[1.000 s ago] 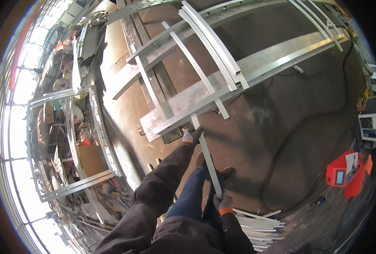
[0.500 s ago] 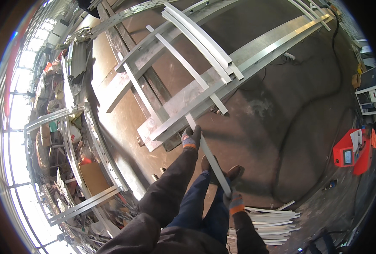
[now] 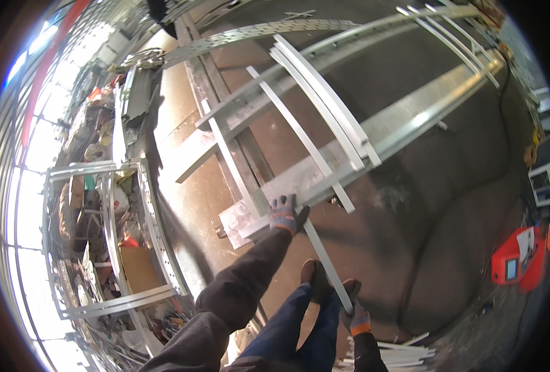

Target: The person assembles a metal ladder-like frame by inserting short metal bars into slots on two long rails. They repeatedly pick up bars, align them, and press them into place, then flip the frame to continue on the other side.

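My gloved left hand (image 3: pixel 284 214) lies with fingers spread across the near edge of a long metal beam (image 3: pixel 315 193), near its left end. The glove is grey with an orange cuff. From beside that hand a slim light-grey metal bar (image 3: pixel 328 265) slants down toward my legs. My gloved right hand (image 3: pixel 358 317) is closed round the bar's lower end. The bar's upper end is at the beam edge, partly hidden by my left hand. A pale crossbar (image 3: pixel 303 141) and a bundle of white profiles (image 3: pixel 324 99) rest across the beams.
Several thin white strips (image 3: pixel 405 354) lie on the floor at lower right. A red machine (image 3: pixel 515 260) with a small screen stands at the right, and a dark cable (image 3: pixel 414 266) loops across the floor. At left, a metal frame (image 3: pixel 157 232) surrounds heaped scrap.
My left hand has let go of the bar and opened onto the beam edge. My right hand still grips the bar's lower end. The view has shifted, so the scene sits lower and farther right.
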`<action>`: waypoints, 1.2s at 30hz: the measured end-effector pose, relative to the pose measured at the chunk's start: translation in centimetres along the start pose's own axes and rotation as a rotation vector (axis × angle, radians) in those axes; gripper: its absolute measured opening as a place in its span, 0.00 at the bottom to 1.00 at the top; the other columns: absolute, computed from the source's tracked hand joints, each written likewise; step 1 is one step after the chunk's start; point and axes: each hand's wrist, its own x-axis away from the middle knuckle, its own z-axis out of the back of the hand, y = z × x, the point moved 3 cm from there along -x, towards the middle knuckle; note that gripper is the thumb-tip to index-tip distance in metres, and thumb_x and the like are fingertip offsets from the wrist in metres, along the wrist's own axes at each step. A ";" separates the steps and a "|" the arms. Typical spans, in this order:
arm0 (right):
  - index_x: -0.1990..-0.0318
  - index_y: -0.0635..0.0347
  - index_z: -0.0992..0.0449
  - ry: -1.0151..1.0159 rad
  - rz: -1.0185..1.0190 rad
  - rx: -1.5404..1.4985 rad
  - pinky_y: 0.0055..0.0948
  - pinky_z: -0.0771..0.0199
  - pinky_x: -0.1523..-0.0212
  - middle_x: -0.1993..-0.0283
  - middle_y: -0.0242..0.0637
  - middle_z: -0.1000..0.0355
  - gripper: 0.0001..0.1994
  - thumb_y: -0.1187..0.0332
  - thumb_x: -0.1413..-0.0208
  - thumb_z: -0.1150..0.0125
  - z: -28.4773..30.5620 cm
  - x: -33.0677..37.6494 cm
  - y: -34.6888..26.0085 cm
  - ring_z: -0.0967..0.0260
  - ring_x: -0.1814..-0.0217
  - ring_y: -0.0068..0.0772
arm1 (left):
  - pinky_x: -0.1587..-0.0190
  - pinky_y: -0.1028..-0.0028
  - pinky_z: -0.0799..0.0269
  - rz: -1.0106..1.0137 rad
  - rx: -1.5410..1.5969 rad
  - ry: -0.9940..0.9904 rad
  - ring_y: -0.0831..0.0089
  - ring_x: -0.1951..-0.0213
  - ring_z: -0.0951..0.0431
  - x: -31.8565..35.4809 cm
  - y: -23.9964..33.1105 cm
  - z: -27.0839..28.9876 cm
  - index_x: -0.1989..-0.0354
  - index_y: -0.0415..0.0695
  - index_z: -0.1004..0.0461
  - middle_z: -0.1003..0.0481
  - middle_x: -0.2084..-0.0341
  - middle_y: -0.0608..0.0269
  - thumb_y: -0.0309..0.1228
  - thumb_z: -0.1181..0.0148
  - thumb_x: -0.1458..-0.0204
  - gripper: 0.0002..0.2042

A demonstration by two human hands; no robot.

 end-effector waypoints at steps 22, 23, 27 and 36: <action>0.50 0.55 0.27 -0.168 0.245 0.462 0.50 0.23 0.57 0.60 0.49 0.20 0.17 0.53 0.36 0.47 -2.5 -7.5 -9.5 0.22 0.58 0.57 | 0.35 0.48 0.41 0.093 0.074 0.068 0.39 0.37 0.37 0.7 2.1 1.5 0.28 0.60 0.41 0.37 0.37 0.39 0.44 0.35 0.48 0.37; 0.51 0.57 0.27 -0.189 0.183 0.474 0.50 0.23 0.57 0.61 0.49 0.20 0.19 0.51 0.36 0.47 -4.2 -9.0 -10.5 0.22 0.58 0.56 | 0.35 0.49 0.41 0.087 0.059 0.038 0.40 0.36 0.37 0.7 2.1 1.5 0.29 0.60 0.41 0.37 0.37 0.39 0.45 0.36 0.48 0.36; 0.48 0.58 0.27 -0.225 0.000 0.272 0.45 0.23 0.53 0.58 0.52 0.21 0.21 0.50 0.37 0.46 -8.9 -14.3 -12.2 0.22 0.54 0.55 | 0.39 0.49 0.39 0.028 0.069 0.060 0.44 0.42 0.35 0.4 1.6 1.5 0.36 0.58 0.31 0.31 0.45 0.44 0.47 0.38 0.47 0.28; 0.41 0.62 0.28 -0.254 0.168 0.542 0.48 0.25 0.46 0.51 0.58 0.23 0.31 0.51 0.47 0.35 -1.5 -8.5 -1.2 0.26 0.45 0.59 | 0.48 0.53 0.34 0.067 0.105 -0.014 0.49 0.53 0.30 0.3 1.6 1.8 0.43 0.61 0.23 0.28 0.60 0.52 0.50 0.39 0.48 0.23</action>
